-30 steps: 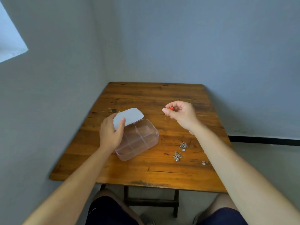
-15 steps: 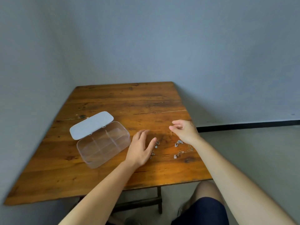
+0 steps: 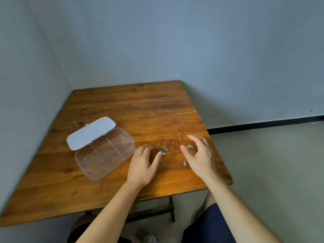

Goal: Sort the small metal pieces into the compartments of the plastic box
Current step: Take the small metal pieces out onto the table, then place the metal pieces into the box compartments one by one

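Note:
A clear plastic box (image 3: 105,153) with several compartments stands on the wooden table (image 3: 122,106), its white lid (image 3: 91,132) folded back. Small metal pieces lie to its right: a silver cluster (image 3: 164,148), a gold piece (image 3: 180,136), a silver piece (image 3: 189,146) and another (image 3: 185,162). My left hand (image 3: 143,163) rests flat on the table, its thumb tip touching the silver cluster. My right hand (image 3: 199,155) hovers with fingers spread over the pieces, holding nothing.
The table sits in a corner with grey walls behind and to the left. Its right edge (image 3: 220,155) is close to my right hand, with floor beyond. My knees show under the front edge.
My left hand left the box and came down beside the metal pieces. My right hand set down the small piece it held and opened. The camera swung to the right.

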Demonstrator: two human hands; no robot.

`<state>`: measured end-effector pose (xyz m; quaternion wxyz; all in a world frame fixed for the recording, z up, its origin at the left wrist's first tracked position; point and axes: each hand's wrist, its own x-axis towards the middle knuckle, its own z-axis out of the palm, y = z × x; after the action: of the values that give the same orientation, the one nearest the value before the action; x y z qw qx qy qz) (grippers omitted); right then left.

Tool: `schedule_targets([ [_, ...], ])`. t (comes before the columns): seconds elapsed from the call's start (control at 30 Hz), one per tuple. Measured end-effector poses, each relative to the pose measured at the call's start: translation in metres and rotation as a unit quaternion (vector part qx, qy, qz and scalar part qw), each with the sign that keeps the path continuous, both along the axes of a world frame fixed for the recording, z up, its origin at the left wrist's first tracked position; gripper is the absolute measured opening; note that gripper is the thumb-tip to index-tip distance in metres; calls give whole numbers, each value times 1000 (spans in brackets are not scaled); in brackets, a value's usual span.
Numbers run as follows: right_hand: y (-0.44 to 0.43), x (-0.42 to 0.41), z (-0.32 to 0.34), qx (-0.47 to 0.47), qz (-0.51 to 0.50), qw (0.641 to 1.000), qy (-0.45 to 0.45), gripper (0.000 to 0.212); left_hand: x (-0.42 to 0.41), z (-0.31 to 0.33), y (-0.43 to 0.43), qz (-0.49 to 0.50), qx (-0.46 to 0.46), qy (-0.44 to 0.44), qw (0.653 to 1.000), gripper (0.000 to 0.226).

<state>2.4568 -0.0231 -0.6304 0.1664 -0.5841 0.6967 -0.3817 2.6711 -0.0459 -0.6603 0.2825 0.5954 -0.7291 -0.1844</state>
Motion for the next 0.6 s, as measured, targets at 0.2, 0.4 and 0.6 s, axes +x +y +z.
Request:
schedule_targets([
  [0.2,41,11,-30,94,-130,972,171,112,9,-3,18,6,-21,-9,1000,54],
  [0.4,37,14,-37,70,-179,954,230,94,9,-5,21,-23,-44,-58,997,53],
  [0.6,35,11,-40,38,-155,965,206,58,8,-6,17,-14,-37,-32,999,30],
])
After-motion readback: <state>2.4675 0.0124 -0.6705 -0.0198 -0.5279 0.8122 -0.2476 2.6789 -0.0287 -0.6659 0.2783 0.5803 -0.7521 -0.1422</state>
